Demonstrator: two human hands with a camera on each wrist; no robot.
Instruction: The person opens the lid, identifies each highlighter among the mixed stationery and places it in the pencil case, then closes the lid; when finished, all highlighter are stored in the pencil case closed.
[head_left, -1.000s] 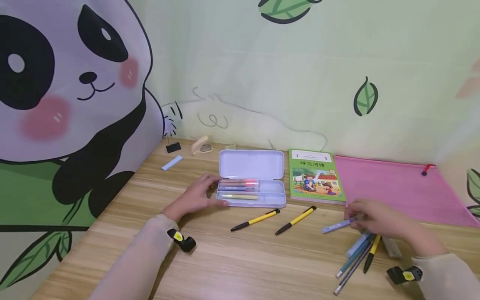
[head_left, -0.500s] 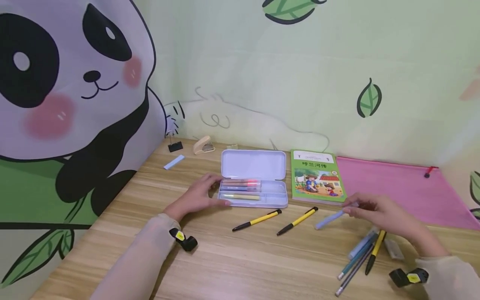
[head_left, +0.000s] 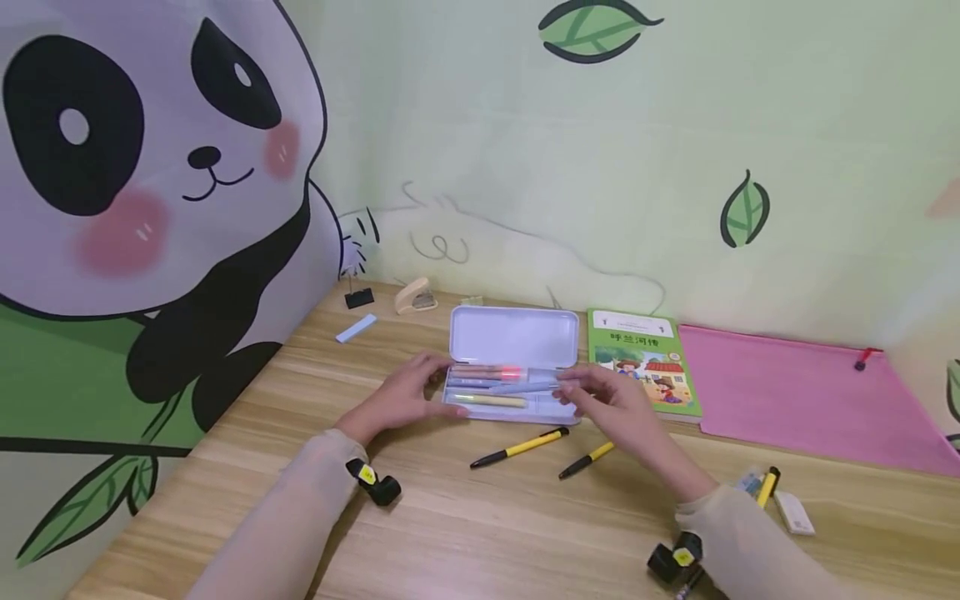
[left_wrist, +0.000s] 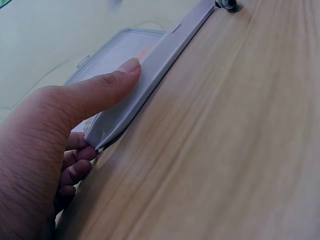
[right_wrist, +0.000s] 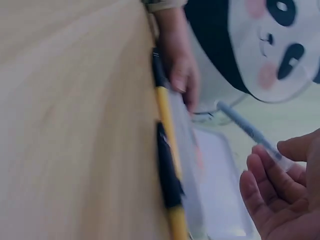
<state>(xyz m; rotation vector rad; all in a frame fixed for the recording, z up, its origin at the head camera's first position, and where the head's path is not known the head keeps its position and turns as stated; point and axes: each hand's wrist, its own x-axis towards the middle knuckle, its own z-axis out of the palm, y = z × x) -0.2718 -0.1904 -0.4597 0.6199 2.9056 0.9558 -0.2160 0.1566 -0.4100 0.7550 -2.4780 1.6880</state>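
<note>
A pale lavender pencil case (head_left: 514, 333) stands on the table with its lid up. Several pens lie in its compartments, including a pale yellow one (head_left: 491, 401) in the front section. My left hand (head_left: 401, 396) grips the case's left end; in the left wrist view the thumb (left_wrist: 107, 90) lies over the front wall and the fingers curl at the corner. Above the case, my right hand (head_left: 618, 408) pinches a blue pen (right_wrist: 245, 125) by one end, the other end pointing left. Two yellow-and-black pens (head_left: 519, 447) lie in front, one partly hidden by the right hand.
A green book (head_left: 603, 333) and a pink zip pouch (head_left: 795, 396) lie right of the case. A white eraser (head_left: 795, 512) and several pens sit by the right sleeve, mostly covered. A stapler (head_left: 415, 297), black binder clip (head_left: 359, 297) and blue strip (head_left: 356, 328) lie back left.
My right hand has lifted the blue pen from the right-hand pile and carried it left to above the case. The left hand stays at the case's left end.
</note>
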